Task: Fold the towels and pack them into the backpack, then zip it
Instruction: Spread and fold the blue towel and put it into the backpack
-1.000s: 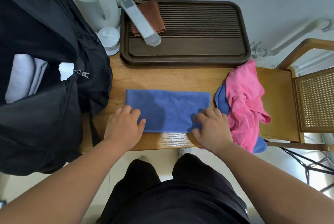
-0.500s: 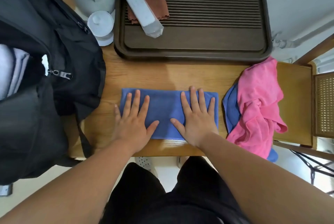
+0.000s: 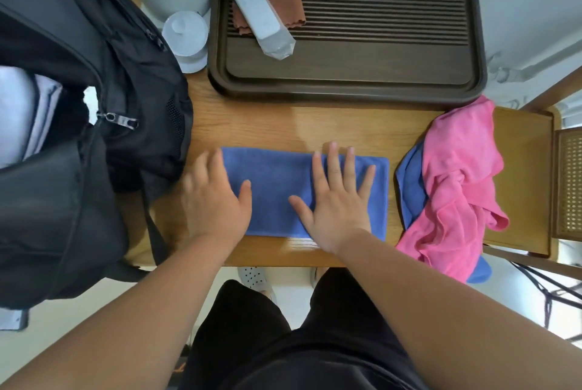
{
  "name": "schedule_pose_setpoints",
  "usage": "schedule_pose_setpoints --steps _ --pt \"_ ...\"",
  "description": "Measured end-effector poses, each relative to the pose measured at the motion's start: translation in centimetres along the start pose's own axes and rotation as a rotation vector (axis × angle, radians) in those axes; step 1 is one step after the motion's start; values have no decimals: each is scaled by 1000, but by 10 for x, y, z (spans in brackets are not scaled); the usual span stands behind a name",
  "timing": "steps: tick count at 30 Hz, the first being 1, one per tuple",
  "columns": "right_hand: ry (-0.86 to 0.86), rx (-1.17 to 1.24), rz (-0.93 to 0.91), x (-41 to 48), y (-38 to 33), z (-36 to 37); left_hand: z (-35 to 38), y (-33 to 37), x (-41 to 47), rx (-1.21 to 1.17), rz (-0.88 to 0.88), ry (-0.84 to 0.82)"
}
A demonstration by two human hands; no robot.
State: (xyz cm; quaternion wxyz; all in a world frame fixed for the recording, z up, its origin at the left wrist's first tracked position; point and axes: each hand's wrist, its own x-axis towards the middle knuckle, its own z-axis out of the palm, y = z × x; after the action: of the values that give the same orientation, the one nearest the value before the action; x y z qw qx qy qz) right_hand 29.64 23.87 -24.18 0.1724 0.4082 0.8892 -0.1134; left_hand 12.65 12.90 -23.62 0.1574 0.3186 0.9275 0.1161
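**Left hand slides to the towel's end**

Head view: since half a second ago the left hand (image 3: 217,200) has slid leftward from the middle of the blue towel (image 3: 277,200) to its left end. The right hand (image 3: 341,204) stays where it was. The left hand is motion-blurred. Its fingers stretch out over the towel's left edge onto the table (image 3: 283,125), the thumb lies on the cloth, and it grips nothing. The right hand lies flat on the towel's right half, fingers straight and spread, pressing without holding.

The blue towel is folded into a long strip near the table's front edge. It lies between the backpack (image 3: 78,185) on the left and a crumpled pink towel (image 3: 456,181) on the right, which covers a second blue towel (image 3: 409,188). The backpack is open, its zip pull (image 3: 118,119) at the mouth and pale folded towels (image 3: 19,119) inside. Behind the strip sits a dark tray (image 3: 346,81).
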Motion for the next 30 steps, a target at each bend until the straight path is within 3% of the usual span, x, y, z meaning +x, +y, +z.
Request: schedule_pose_setpoints --steps 2,5,13,15,18,20,22,25,27,30 --pt "3 20 -37 1 -19 -2 -6 5 6 -78 -217 -21" --pt "-27 47 7 3 -27 6 -7 5 18 -198 -382 -85" --pt "-34 -24 0 7 -24 17 -11 11 33 -486 -560 -238" --pt "-50 -16 3 6 -24 16 -17 13 30 -642 -643 -255" --pt "-94 21 -3 6 -23 11 -34 18 23 -949 -835 -445" --pt "-116 93 -24 7 -21 3 -47 24 18 -1015 -796 -518" --pt "-124 218 -46 7 -16 -9 -60 37 13 -1037 -660 -461" --pt "74 396 -59 -1 7 -25 -75 67 0 -937 -394 -326" --pt "218 501 18 -9 28 -29 -75 91 -8 -805 -239 -289" --pt "212 830 191 -18 58 -39 -54 127 -17 -644 -64 -264"
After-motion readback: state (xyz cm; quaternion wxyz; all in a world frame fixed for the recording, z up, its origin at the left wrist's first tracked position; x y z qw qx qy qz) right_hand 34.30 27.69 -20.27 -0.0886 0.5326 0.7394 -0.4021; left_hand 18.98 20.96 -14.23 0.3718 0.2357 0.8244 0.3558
